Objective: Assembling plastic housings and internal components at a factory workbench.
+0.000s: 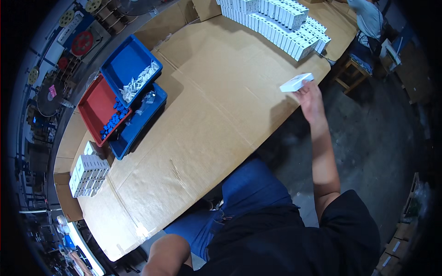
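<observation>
My right hand (pixel 311 102) is closed on a small white box (pixel 296 83), held by its near end above the right edge of the cardboard-covered table (pixel 216 101). Beyond it, at the far right of the table, stand long rows of similar white boxes (pixel 285 32), some stacked on top of others. Of my left arm (pixel 168 255) only a bent part shows at the lower edge; the left hand is out of the picture.
At the left are a blue tray (pixel 120 53) with small white parts, a red tray (pixel 94 103) with small blue parts, and another blue tray (pixel 154 103) beneath. More white boxes (pixel 88 172) stand near left. A person (pixel 368 18) is at the far right, near a wooden stool (pixel 352 73).
</observation>
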The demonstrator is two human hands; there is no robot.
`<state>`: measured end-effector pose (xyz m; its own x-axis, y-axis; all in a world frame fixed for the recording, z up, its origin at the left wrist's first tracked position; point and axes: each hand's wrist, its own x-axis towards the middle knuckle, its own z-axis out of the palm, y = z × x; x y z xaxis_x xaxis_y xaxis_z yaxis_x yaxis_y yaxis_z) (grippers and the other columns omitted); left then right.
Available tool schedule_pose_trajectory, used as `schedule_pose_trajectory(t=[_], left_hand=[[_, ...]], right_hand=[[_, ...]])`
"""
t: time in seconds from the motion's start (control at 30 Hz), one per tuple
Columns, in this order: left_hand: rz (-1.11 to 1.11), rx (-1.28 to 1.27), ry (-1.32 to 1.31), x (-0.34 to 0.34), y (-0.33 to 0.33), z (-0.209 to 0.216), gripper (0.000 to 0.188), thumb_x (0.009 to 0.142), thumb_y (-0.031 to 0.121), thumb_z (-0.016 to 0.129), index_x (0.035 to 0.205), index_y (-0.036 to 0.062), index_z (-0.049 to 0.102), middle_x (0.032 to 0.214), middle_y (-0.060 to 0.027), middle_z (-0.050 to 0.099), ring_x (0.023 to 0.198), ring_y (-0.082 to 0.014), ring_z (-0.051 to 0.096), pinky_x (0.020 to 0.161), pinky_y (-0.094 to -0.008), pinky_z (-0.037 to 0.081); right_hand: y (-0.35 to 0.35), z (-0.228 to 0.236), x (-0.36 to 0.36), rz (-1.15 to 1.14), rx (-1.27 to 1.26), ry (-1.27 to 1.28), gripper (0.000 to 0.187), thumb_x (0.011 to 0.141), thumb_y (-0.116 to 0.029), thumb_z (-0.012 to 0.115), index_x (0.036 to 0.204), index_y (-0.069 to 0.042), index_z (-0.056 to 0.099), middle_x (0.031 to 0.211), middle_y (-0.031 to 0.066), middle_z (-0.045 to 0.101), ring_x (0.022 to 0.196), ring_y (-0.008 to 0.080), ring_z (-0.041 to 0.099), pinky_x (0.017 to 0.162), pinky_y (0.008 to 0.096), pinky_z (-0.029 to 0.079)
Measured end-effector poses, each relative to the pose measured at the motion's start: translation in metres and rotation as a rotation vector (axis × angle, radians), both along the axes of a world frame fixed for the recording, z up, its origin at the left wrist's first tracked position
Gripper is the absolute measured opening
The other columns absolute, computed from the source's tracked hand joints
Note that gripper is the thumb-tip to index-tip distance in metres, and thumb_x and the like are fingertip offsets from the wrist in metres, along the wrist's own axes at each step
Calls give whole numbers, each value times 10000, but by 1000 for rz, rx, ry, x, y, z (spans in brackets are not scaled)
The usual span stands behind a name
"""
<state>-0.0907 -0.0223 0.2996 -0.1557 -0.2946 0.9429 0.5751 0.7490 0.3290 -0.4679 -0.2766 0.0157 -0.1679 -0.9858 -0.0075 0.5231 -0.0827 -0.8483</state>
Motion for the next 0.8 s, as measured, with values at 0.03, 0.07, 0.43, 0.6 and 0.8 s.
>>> schedule_pose_trajectory(t=[0.03, 0.07, 0.43, 0.6, 0.8], left_hand=[[182, -45, -33, -3, -8, 0, 176, 1112, 323, 411, 1127, 258, 574, 766, 89, 467, 525, -44, 469, 440, -230, 343], [299, -130, 150, -12, -22, -11, 492, 962, 281, 660, 1453, 276, 620, 880, 155, 646, 549, -2, 432, 540, -238, 262], [-282, 10, 78, -50, -86, -18, 297, 1025, 157, 551, 1261, 196, 728, 1043, 7, 691, 568, -102, 606, 510, -268, 424], [-447, 170, -74, -57, -105, -9, 283, 1048, 151, 514, 1214, 195, 738, 930, -94, 667, 546, -94, 586, 491, -235, 408], [-118, 64, 45, -77, -136, -15, 220, 1024, 100, 526, 1013, 241, 695, 669, 63, 515, 449, -5, 429, 433, -201, 318]], right_hand=[[-7, -1, -12, -27, -7, 12, 419, 989, -194, 656, 1368, -64, 533, 1194, 80, 634, 1173, 231, 622, 1044, 431, 512], [-16, -1, -23, -28, -25, 6, 385, 984, -182, 669, 1329, -65, 545, 1184, 77, 637, 1163, 229, 629, 1044, 421, 513], [-134, 63, -156, -338, -186, 326, 602, 919, -101, 763, 1414, 34, 448, 1238, 152, 648, 1162, 234, 664, 1064, 382, 513], [-228, 73, -222, -531, -198, 578, 806, 799, -170, 865, 1445, 81, 453, 1218, 145, 641, 1129, 203, 649, 991, 313, 509], [-328, 79, -252, -611, -134, 820, 810, 817, -247, 885, 1440, 85, 488, 1251, 133, 657, 1158, 206, 642, 997, 312, 492]])
